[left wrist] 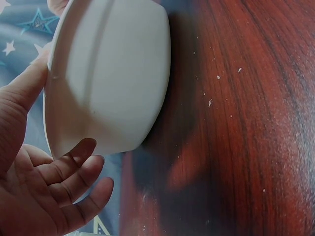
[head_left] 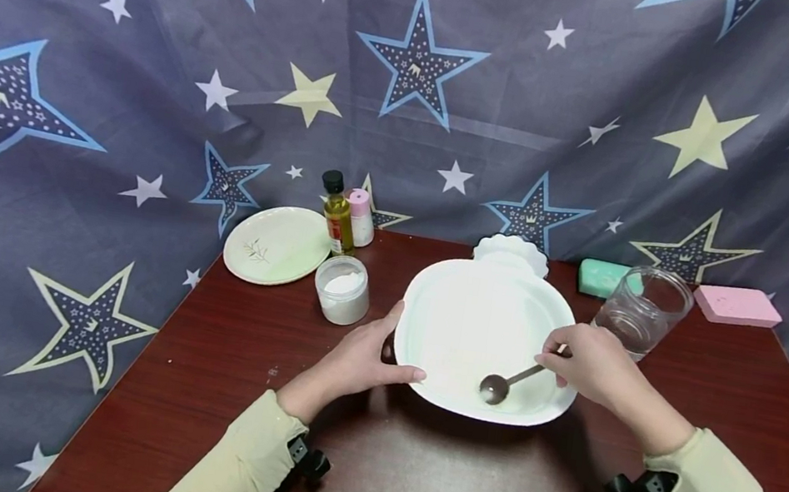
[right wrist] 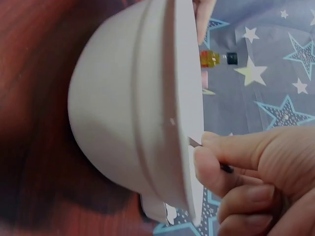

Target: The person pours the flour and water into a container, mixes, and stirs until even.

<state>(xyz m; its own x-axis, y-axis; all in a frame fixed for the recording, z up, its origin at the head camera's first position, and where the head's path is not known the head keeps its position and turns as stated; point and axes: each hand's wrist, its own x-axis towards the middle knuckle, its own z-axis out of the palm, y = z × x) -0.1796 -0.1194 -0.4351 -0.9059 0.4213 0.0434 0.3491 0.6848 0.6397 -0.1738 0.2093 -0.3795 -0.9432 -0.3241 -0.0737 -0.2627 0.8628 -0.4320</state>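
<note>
The white bowl sits on the dark red table, between the person's two hands, as I see it from my end. I find the left hand at the bowl's left side, thumb on the rim, fingers apart and loosely bent; on the left wrist feed I cannot tell whether the lower fingers touch the wall. The right hand pinches the handle of a dark spoon between thumb and forefinger, its head inside the bowl; I cannot make out what it holds. Left of the bowl I see a jar of white powder, with an oil bottle, a pink-capped shaker and a plate behind it. Right of the bowl, a clear glass stands near green and pink blocks.
</note>
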